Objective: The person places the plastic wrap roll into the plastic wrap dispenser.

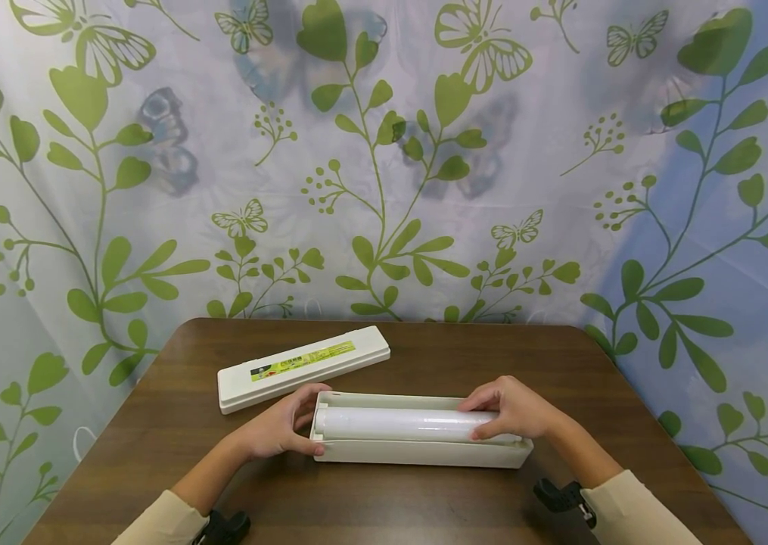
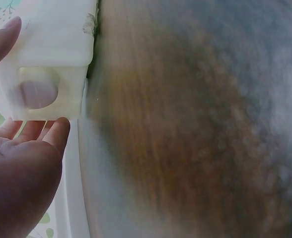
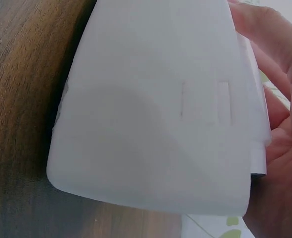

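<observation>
An open white plastic-wrap box point(image 1: 418, 454) lies lengthwise on the table, a roll of plastic wrap point(image 1: 390, 424) inside it. My left hand point(image 1: 286, 425) holds the box's left end, thumb at the front wall and fingers at the back. In the left wrist view, that end of the box point(image 2: 71, 94) has a rounded opening between thumb and fingers. With thumb in front and fingers behind, my right hand point(image 1: 513, 409) grips the roll near its right end, which sits slightly above the box's rim. The right wrist view has the box's front wall point(image 3: 146, 124) large, the roll's end point(image 3: 257, 153) jutting past it.
Behind the box, to the left, the white lid point(image 1: 302, 367) with a yellow-green label lies at a slant on the brown wooden table point(image 1: 492, 352). A curtain point(image 1: 384, 227) with leaves and butterflies hangs right behind the table's far edge.
</observation>
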The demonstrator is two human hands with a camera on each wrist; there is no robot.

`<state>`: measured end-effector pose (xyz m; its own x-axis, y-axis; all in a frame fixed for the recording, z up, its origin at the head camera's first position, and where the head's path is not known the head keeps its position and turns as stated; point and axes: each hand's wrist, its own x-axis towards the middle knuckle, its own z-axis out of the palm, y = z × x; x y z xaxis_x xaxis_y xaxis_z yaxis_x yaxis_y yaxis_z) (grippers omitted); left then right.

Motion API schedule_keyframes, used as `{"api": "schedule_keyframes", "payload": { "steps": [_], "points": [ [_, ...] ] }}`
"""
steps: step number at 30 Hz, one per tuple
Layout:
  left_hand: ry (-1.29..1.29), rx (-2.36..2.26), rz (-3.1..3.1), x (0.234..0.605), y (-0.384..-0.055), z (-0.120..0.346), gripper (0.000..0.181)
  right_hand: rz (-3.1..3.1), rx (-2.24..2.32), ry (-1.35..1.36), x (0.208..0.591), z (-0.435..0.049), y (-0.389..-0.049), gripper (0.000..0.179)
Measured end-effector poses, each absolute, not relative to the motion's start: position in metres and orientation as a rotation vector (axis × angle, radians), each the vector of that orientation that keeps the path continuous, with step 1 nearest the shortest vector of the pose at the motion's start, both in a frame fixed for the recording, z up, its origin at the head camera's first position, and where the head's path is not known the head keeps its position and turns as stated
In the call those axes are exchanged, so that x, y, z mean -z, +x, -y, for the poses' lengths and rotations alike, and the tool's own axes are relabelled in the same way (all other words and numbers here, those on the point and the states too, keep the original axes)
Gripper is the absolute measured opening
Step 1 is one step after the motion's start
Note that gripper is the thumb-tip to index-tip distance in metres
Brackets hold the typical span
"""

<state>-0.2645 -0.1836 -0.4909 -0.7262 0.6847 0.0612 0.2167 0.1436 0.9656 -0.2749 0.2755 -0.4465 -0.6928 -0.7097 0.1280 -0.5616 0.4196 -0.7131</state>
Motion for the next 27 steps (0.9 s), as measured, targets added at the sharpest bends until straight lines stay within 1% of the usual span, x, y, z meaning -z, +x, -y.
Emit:
{"api": "schedule_keyframes", "payload": {
  "steps": [8,14,27],
  "points": [
    [0.861,-1.606,-2.03,0.4906,-0.265,0.1833,0.091,-2.504,1.128,-1.093,0.4487,-0.277,-0.2741,0.036],
    [0.85,-1.609,-2.025,0.4895,-0.2649,0.1832,0.092,-2.528,1.105,-1.035,0.4493,-0.277,-0.2734,0.038],
    [0.837,-1.613,-2.021,0.4898,-0.265,0.1838,0.092,-2.5,1.099,-1.007,0.4526,-0.2762,-0.2765,0.04]
  ]
}}
